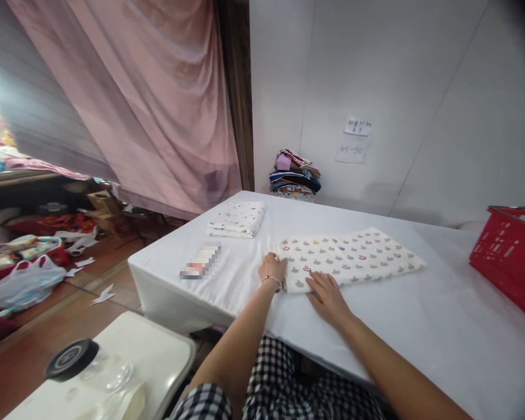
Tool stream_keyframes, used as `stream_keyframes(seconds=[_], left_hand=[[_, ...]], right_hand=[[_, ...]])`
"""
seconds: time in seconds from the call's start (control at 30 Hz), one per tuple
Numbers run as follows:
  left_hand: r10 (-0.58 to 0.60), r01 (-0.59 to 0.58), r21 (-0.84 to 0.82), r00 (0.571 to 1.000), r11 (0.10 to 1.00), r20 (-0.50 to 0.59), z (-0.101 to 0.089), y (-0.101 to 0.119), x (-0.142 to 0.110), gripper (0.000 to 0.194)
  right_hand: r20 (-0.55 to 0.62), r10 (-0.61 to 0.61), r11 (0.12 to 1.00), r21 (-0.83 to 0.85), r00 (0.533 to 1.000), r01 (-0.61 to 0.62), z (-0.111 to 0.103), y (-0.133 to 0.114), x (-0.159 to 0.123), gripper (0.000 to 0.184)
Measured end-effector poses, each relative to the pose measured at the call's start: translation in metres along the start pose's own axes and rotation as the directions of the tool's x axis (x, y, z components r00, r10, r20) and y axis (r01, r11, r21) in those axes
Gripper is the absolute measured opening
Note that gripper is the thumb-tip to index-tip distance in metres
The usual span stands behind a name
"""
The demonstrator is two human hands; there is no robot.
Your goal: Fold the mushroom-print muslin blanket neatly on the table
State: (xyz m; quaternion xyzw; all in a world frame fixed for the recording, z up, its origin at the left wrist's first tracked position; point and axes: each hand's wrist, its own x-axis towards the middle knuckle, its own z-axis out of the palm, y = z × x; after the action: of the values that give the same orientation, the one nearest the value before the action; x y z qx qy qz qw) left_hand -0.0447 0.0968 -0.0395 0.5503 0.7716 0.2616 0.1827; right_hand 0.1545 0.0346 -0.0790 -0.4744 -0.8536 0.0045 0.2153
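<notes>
A white cloth with a print of small grey ducks and a few coloured ones (350, 256) lies folded in a long strip on the white-covered table (398, 315). At its left end my left hand (273, 269), wearing a bracelet, has its fingers curled at the edge; the fingertips are partly hidden. My right hand (330, 297) rests on the cloth's near edge, fingers stretched out and lying flat. Farther left sits a neatly folded white cloth with small dark marks (238, 220). A blurred flat object (201, 261) lies nearer the table's left edge.
A red plastic basket (507, 262) stands at the right. Against the wall is a stack of folded clothes (294, 175). Left of me, a white stool (157, 356) carries a clear jar with a black lid (72, 359). A pink curtain (170, 105) hangs behind.
</notes>
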Motion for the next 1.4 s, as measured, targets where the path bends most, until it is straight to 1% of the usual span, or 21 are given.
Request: stream_keyframes(seconds=[0.1,0.2,0.3,0.37,0.43,0.53,0.7,0.97,1.07,1.17,1.27,1.4], left_hand=[[-0.031,0.031,0.008,1.0,0.999,0.003,0.0,0.004,0.021,0.051],[-0.038,0.038,0.02,0.999,0.999,-0.005,0.001,0.009,0.038,0.05],[-0.028,0.029,0.033,0.999,0.999,-0.041,0.002,0.013,0.048,0.047],[-0.013,0.016,0.04,0.997,0.999,-0.079,0.003,0.015,0.052,0.047],[0.008,-0.003,0.055,0.996,0.998,-0.092,0.004,0.016,0.054,0.046],[0.022,-0.018,0.075,0.998,0.997,-0.059,0.007,0.015,0.058,0.042],[-0.012,0.011,0.072,1.0,0.997,0.022,0.007,0.014,0.07,0.043],[-0.042,0.048,-0.034,0.986,0.998,0.161,-0.001,0.022,0.086,0.034],[-0.051,0.065,-0.061,0.976,0.996,0.21,-0.005,0.024,0.086,0.036],[-0.036,0.067,-0.108,0.964,0.992,0.264,-0.006,0.023,0.079,0.04],[-0.028,0.085,-0.169,0.95,0.982,0.312,-0.005,0.019,0.063,0.046],[-0.031,0.115,-0.216,0.934,0.97,0.357,-0.004,0.011,0.032,0.057]], right_hand=[[-0.055,-0.033,0.999,-0.018,0.998,0.032,0.003,0.001,-0.001,0.038],[-0.063,-0.049,0.998,-0.032,0.997,0.047,0.003,0.001,0.0,0.038],[-0.049,-0.042,0.998,-0.042,0.998,0.04,0.002,0.0,0.0,0.037],[-0.046,-0.046,0.998,-0.047,0.998,0.044,0.001,0.0,0.001,0.037],[-0.045,-0.052,0.997,-0.05,0.998,0.05,0.001,-0.001,0.001,0.038],[-0.041,-0.054,0.997,-0.052,0.998,0.052,0.002,-0.001,0.0,0.039],[-0.046,-0.061,0.998,-0.037,0.997,0.059,0.004,-0.001,0.0,0.039],[-0.033,-0.029,1.0,0.002,0.999,0.029,-0.002,-0.005,0.002,0.04],[-0.018,-0.015,1.0,0.013,1.0,0.015,-0.005,-0.007,0.003,0.041],[-0.004,0.003,1.0,0.019,1.0,-0.003,-0.006,-0.007,0.004,0.04],[0.011,0.017,1.0,0.017,1.0,-0.017,-0.008,-0.007,0.006,0.042],[0.019,0.008,1.0,0.016,1.0,-0.008,-0.01,-0.009,0.009,0.049]])
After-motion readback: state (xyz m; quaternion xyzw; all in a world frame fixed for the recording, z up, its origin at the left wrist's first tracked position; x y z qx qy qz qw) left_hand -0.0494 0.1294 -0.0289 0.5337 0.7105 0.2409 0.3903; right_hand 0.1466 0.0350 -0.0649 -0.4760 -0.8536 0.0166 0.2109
